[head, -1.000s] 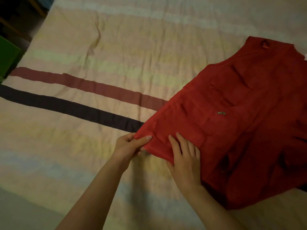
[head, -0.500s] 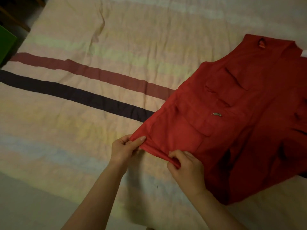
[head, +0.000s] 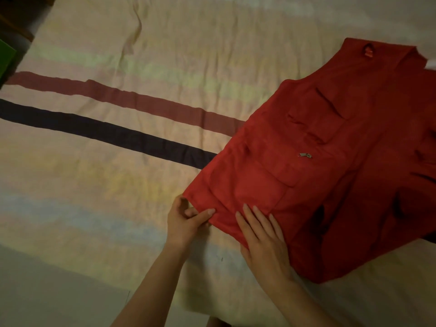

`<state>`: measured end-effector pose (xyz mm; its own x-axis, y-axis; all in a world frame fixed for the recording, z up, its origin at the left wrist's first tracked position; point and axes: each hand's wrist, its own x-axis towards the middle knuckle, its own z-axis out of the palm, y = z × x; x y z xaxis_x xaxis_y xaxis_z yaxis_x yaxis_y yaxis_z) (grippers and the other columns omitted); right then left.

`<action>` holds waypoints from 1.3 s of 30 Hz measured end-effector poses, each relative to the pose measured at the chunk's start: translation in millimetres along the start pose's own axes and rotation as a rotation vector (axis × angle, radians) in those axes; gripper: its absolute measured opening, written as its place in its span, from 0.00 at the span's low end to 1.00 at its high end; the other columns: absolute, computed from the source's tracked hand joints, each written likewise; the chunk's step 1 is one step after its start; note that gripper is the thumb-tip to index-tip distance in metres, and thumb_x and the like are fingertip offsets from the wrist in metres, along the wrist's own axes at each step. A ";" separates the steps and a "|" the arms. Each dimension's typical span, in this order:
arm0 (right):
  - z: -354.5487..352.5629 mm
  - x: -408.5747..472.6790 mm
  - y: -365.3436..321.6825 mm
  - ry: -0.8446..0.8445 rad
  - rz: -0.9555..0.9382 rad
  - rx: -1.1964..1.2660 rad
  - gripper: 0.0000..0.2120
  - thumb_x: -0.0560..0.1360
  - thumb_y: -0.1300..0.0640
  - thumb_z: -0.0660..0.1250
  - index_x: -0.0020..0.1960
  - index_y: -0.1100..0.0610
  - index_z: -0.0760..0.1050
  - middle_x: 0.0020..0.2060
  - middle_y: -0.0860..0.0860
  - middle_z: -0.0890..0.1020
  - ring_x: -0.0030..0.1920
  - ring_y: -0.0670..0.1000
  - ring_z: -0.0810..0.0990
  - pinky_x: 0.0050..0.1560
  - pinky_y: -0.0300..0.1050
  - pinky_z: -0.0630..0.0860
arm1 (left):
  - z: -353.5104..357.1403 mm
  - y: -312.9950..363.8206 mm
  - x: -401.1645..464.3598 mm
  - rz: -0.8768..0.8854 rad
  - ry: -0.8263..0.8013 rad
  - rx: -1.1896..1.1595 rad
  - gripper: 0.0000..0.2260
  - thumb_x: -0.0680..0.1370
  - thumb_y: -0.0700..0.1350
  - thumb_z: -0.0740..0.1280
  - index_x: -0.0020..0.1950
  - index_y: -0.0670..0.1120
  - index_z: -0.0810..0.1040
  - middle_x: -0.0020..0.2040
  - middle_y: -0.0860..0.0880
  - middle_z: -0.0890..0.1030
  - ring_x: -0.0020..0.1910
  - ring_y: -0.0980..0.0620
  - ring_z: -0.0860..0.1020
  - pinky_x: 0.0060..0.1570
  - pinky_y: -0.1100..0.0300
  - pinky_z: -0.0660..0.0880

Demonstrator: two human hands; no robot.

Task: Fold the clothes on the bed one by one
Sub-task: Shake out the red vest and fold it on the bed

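Observation:
A red sleeveless vest [head: 330, 149] with flap pockets and a small metal zipper pull [head: 306, 155] lies spread on the right half of the bed. Its collar with a hanging loop points to the far right. My left hand [head: 186, 220] pinches the vest's near left hem corner between thumb and fingers. My right hand [head: 262, 234] lies flat, fingers spread, on the hem just right of that corner, pressing the cloth down.
The bed cover [head: 118, 173] is pale with pastel bands, one dark red stripe [head: 132, 100] and one dark navy stripe [head: 106, 133]. A green box edge [head: 6, 60] shows at the far left. The bed's near edge runs along the bottom left.
My right hand, which gripped the hem half a second ago, has opened and now lies flat on the cloth. My left hand keeps its pinch on the corner.

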<state>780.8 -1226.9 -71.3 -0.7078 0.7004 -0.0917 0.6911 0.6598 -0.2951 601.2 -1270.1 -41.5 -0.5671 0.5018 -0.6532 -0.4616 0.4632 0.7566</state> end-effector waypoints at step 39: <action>-73.0 -117.3 181.5 0.122 0.699 -0.013 0.27 0.73 0.45 0.54 0.69 0.55 0.70 0.70 0.57 0.69 0.69 0.58 0.68 0.68 0.58 0.58 | 221.9 -61.2 -86.0 0.750 -0.174 1.080 0.31 0.70 0.65 0.62 0.66 0.47 0.72 0.54 0.46 0.70 0.47 0.47 0.74 0.48 0.53 0.74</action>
<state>1000.0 -1169.4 -44.6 -0.0767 0.9860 -0.1480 0.9798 0.0471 -0.1944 829.6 -1179.5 -38.5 -0.3136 0.9381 -0.1472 0.7397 0.3386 0.5816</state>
